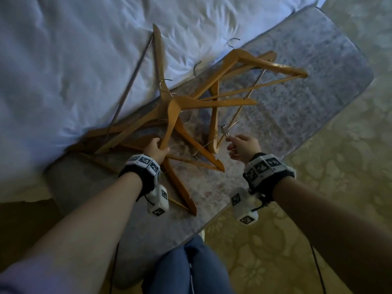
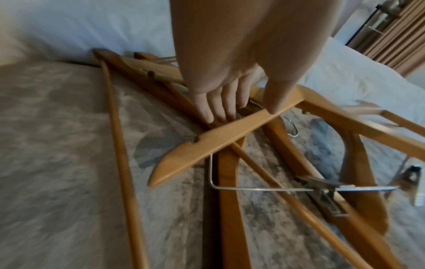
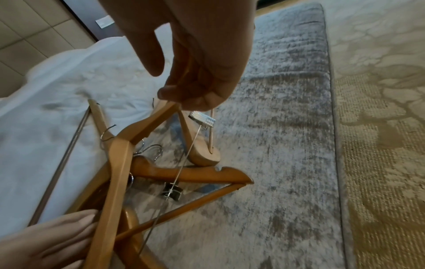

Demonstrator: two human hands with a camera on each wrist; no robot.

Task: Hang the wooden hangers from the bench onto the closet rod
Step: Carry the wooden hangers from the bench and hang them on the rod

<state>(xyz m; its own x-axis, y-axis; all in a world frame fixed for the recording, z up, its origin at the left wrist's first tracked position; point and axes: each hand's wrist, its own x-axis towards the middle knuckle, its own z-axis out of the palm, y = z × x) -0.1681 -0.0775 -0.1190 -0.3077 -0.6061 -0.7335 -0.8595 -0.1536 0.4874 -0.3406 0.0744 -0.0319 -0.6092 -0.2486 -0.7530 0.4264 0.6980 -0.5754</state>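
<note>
Gripping one hanger (image 1: 169,124), left hand (image 1: 156,149) — right hand (image 1: 244,148) seemingly pinching another's wire.

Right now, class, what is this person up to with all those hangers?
A person is sorting a tangled pile of wooden hangers on a grey bench beside a bed. The left hand grips one hanger's arm; the right hand pinches the thin metal bar of a clip hanger. None is hung yet.
</note>
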